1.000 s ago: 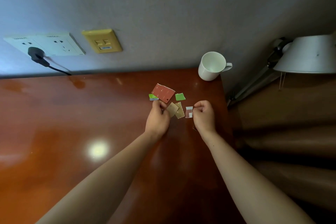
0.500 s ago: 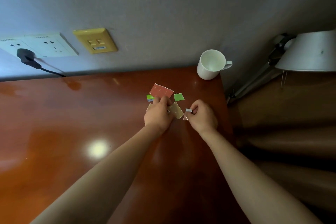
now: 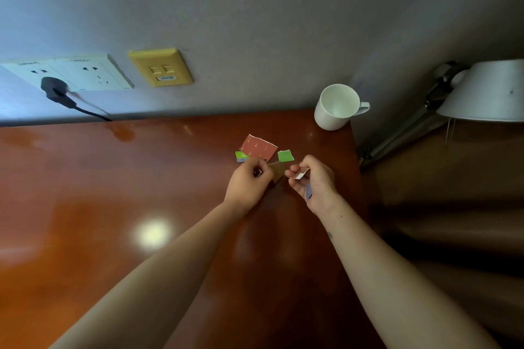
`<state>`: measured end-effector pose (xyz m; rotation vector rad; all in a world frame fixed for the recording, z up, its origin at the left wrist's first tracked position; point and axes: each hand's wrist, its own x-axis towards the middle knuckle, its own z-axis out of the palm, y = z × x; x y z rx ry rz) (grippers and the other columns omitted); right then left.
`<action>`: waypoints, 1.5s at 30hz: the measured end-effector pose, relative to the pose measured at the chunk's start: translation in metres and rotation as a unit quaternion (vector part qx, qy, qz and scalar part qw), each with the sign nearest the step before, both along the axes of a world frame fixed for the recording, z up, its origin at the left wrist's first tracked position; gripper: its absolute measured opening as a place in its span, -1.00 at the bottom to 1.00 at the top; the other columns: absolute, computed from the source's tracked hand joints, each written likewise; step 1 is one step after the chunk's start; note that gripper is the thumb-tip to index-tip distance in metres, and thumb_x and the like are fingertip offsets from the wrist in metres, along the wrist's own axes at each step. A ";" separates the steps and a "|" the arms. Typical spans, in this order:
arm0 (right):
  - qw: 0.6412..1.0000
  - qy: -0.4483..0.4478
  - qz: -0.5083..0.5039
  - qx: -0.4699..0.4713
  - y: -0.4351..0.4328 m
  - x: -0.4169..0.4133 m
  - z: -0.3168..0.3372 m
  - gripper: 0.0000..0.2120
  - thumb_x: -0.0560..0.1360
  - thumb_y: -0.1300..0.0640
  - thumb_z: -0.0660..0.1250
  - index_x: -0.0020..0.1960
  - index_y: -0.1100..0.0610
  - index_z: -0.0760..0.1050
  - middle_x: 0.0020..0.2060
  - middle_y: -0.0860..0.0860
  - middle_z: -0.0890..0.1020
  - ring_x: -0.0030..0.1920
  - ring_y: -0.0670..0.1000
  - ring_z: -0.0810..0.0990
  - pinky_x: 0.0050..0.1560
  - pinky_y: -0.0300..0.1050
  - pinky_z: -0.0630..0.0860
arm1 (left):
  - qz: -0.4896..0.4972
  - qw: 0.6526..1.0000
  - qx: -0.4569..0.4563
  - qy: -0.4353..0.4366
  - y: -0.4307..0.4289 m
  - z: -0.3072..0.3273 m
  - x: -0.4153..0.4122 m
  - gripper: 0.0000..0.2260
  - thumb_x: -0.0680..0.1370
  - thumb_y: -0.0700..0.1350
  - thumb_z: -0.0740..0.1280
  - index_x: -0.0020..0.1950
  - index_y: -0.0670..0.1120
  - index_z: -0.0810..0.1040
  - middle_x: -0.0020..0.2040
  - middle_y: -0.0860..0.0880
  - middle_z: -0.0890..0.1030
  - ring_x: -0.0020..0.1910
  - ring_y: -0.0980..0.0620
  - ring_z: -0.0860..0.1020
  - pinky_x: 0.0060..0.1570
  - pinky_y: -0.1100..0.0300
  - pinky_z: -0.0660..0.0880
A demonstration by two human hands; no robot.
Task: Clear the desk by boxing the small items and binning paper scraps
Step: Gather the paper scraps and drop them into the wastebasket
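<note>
From the head camera: near the far right corner of the glossy red-brown wooden counter (image 3: 113, 193), the left hand (image 3: 249, 183) is pinching a tan cardboard scrap (image 3: 278, 170) in its grip. The right hand (image 3: 316, 183) is holding a small white paper scrap (image 3: 301, 175) in its grip. A torn red paper piece (image 3: 258, 147) and bright green paper scraps (image 3: 285, 156) are lying just beyond the hands, with a white ceramic mug (image 3: 334, 110) standing in the corner.

The right hand (image 3: 312, 181) has lifted its white scrap (image 3: 301, 176), palm upturned.

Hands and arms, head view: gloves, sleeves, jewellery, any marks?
Nothing worn. Left hand and right hand are bare: no gloves, and no rings or watch show. Both forearms are bare to the frame edge, no sleeves. The right forearm carries two small dark marks; the left forearm shows none.
</note>
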<state>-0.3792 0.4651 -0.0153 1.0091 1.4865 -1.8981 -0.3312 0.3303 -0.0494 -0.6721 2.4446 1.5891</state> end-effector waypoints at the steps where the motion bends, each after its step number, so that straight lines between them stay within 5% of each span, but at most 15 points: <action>1: 1.000 0.004 0.016 0.010 -0.002 -0.001 0.000 -0.92 0.45 0.29 0.21 -0.19 0.17 0.44 -0.42 0.03 0.53 -0.45 -0.04 0.56 -0.41 -0.24 0.50 | 0.025 0.999 0.033 0.003 -0.002 0.002 -0.001 -0.85 0.49 -0.16 0.32 -0.28 -0.01 0.46 -0.32 0.07 0.55 -0.29 0.08 0.49 -0.20 0.13 0.43; 5: 0.990 0.056 0.101 0.077 -0.013 -0.004 -0.004 -0.87 0.47 0.30 0.18 -0.19 0.12 0.41 -0.52 -0.03 0.37 -0.57 -0.09 0.28 -0.56 -0.29 0.17 | 0.101 0.986 0.134 0.000 -0.009 0.007 -0.007 -0.86 0.40 -0.30 0.33 -0.29 -0.09 0.46 -0.41 -0.01 0.50 -0.44 0.08 0.43 -0.33 0.17 0.40; 8: 0.968 0.124 0.140 0.167 -0.021 -0.010 -0.012 -0.91 0.49 0.25 0.27 -0.04 0.10 0.50 -0.31 0.02 0.53 -0.45 -0.09 0.41 -0.52 -0.29 0.28 | 0.165 0.970 0.178 -0.002 -0.014 0.012 -0.011 -0.84 0.43 -0.34 0.33 -0.11 -0.09 0.50 -0.36 -0.01 0.53 -0.49 0.13 0.48 -0.42 0.25 0.43; 12: 0.882 0.196 0.269 0.335 -0.022 -0.015 -0.022 -0.73 0.47 0.19 0.34 0.16 0.04 0.50 -0.05 0.02 0.59 -0.06 0.06 0.59 -0.15 -0.15 0.46 | 0.237 0.942 0.236 -0.019 -0.023 0.018 -0.019 -0.78 0.52 -0.33 0.15 -0.05 -0.12 0.56 -0.33 -0.02 0.54 -0.49 0.17 0.45 -0.53 0.34 0.35; 16: 0.789 0.221 0.369 0.438 -0.019 -0.018 -0.025 -0.66 0.51 0.14 0.31 0.26 -0.06 0.46 0.15 0.03 0.52 0.08 0.13 0.57 -0.12 -0.14 0.42 | 0.255 0.922 0.290 -0.044 -0.029 0.014 -0.029 -0.77 0.49 -0.23 0.06 -0.31 -0.07 0.41 -0.48 0.02 0.38 -0.45 0.05 0.24 -0.47 0.21 0.11; 21: 0.741 0.226 0.418 0.475 -0.019 -0.022 -0.024 -0.80 0.54 0.15 0.29 0.13 -0.06 0.48 0.13 0.03 0.45 -0.01 0.15 0.58 -0.19 -0.13 0.39 | 0.230 0.912 0.331 -0.070 -0.026 0.014 -0.041 -0.70 0.56 0.06 0.11 -0.34 0.00 0.22 -0.46 0.04 0.24 -0.47 0.05 0.22 -0.44 0.19 0.12; 24: 0.730 0.207 0.439 0.481 -0.019 -0.029 -0.022 -0.85 0.53 0.09 0.34 0.08 -0.04 0.48 0.13 0.02 0.44 -0.04 0.12 0.58 -0.18 -0.11 0.45 | 0.188 0.932 0.301 -0.078 -0.022 0.019 -0.044 -0.66 0.55 0.09 0.21 -0.35 -0.03 0.26 -0.47 0.02 0.32 -0.53 0.06 0.31 -0.49 0.21 0.22; 30: 0.723 0.185 0.453 0.487 -0.018 -0.036 -0.021 -0.88 0.51 0.05 0.38 0.02 0.00 0.49 0.15 0.02 0.43 0.01 0.10 0.58 -0.16 -0.11 0.42 | 0.154 0.965 0.204 -0.054 -0.019 0.016 -0.052 -0.90 0.54 -0.21 0.26 -0.15 -0.14 0.36 -0.48 -0.04 0.51 -0.62 0.07 0.45 -0.59 0.31 0.35; 34: 0.725 0.218 0.442 0.481 -0.020 -0.031 -0.023 -0.89 0.52 0.14 0.35 0.02 0.02 0.47 0.14 0.02 0.48 0.02 0.11 0.58 -0.16 -0.11 0.43 | 0.031 0.998 -0.027 -0.045 -0.026 0.008 -0.057 -0.75 0.44 -0.14 0.35 0.09 0.04 0.44 -0.25 0.11 0.53 -0.37 0.20 0.52 -0.32 0.22 0.44; 38: 0.762 0.223 0.410 0.448 -0.020 -0.031 -0.027 -0.76 0.50 0.17 0.37 0.15 0.07 0.45 0.04 0.05 0.61 0.04 0.13 0.60 -0.13 -0.09 0.47 | -0.126 0.967 -0.206 -0.081 -0.032 0.006 -0.058 -0.57 0.44 -0.02 0.39 0.29 0.12 0.40 0.13 0.01 0.46 -0.02 -0.06 0.57 -0.11 0.06 0.54; 42: 0.761 0.222 0.417 0.445 -0.018 -0.032 -0.029 -0.92 0.51 0.19 0.36 -0.02 0.06 0.51 -0.02 0.03 0.64 -0.01 0.10 0.61 -0.15 -0.12 0.50 | -0.141 0.951 -0.262 -0.088 -0.028 0.009 -0.060 -0.74 0.45 0.02 0.41 0.10 0.04 0.52 0.13 -0.03 0.40 -0.07 -0.12 0.57 -0.20 0.09 0.49; 45: 0.762 0.228 0.411 0.445 -0.019 -0.031 -0.030 -0.90 0.50 0.21 0.37 -0.01 0.06 0.52 -0.01 0.04 0.64 0.01 0.11 0.61 -0.13 -0.10 0.51 | -0.155 0.936 -0.305 -0.078 -0.027 0.011 -0.059 -0.63 0.44 0.05 0.44 0.19 0.03 0.47 0.19 -0.05 0.35 -0.09 -0.14 0.57 -0.25 0.10 0.44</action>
